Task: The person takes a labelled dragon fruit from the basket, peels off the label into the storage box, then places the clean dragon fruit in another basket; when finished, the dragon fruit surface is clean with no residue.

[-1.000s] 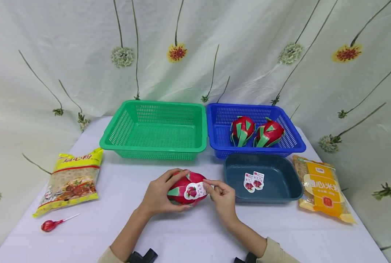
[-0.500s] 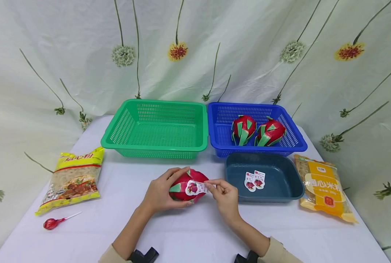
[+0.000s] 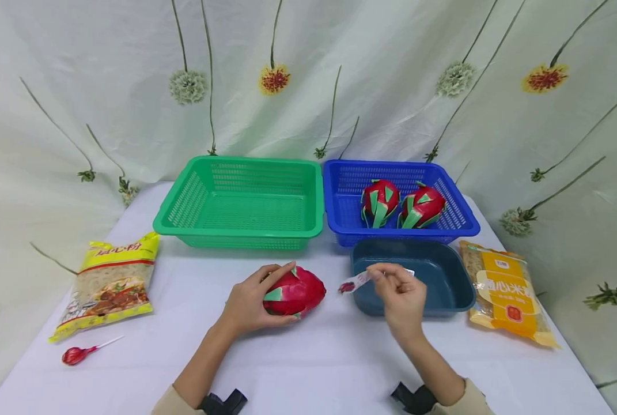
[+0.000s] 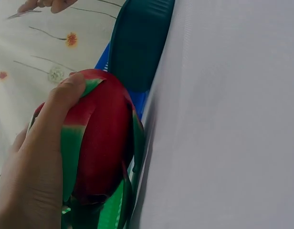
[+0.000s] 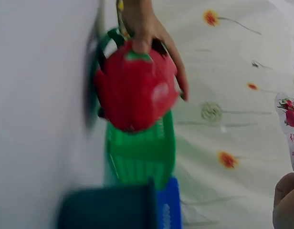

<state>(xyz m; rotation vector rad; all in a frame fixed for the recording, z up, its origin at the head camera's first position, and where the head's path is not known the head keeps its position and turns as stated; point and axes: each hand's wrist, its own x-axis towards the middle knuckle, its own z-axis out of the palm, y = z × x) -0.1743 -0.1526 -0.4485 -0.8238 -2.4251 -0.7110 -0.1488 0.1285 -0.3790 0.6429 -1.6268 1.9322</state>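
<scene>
My left hand (image 3: 253,302) grips a red dragon fruit (image 3: 304,292) with green scales, on the white table in front of the green basket. In the left wrist view the thumb and palm lie along one side of the dragon fruit (image 4: 106,138). A white sticker (image 3: 354,282) printed with a dragon fruit is pinched by one end between thumb and fingers of my right hand (image 3: 401,297), over the left part of the dark teal tray (image 3: 443,300). In the right wrist view the sticker (image 5: 291,126) stands apart from the fruit, which bears no sticker on its visible side.
Behind stand a green basket (image 3: 246,235) and a blue basket (image 3: 407,235) holding two dragon fruits (image 3: 381,202). A yellow pasta bag (image 3: 111,282) and a red lollipop (image 3: 77,354) lie at left, an orange-labelled bag (image 3: 510,294) at right. Stickers in the tray are mostly hidden by my right hand.
My right hand has peeled the sticker off the dragon fruit and carried it right, over the tray's edge. My left hand still holds the fruit in nearly the same place.
</scene>
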